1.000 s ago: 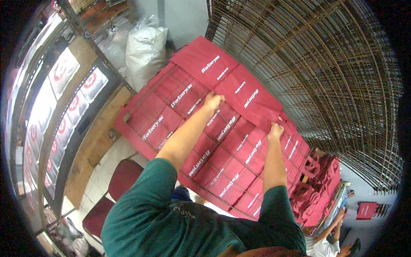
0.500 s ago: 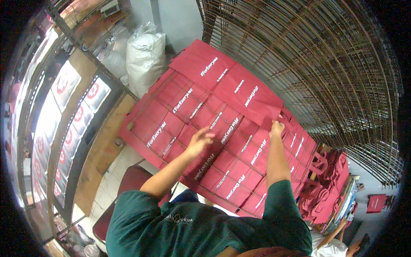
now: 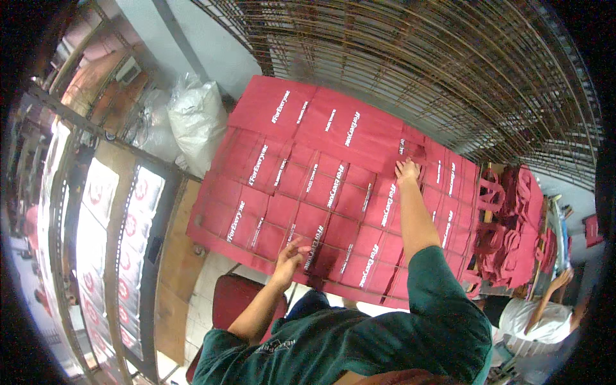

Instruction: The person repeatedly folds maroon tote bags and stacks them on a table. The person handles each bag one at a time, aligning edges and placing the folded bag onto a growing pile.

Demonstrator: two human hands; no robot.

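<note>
A wide red fabric panel with white print lies along the far side of the work surface, on top of a thin wire grid. Under the grid, several more printed red pieces show. At the near right corner of the wide panel, my right hand rests with its fingers stretched and apart, palm down. My left hand hovers over the near part of the grid; its fingers are loosely bent and apart, and nothing shows in them.
Raised wire racks rise along the far side. White sacks stand at far left, near a frame with printed sheets. Red bags with handles are heaped to the right. A dark red chair is close by; another person works at right.
The wide red panel now lies flatter at its right corner, and my right hand has let go of it. My left hand has drawn back toward me. The whole view has shifted.
</note>
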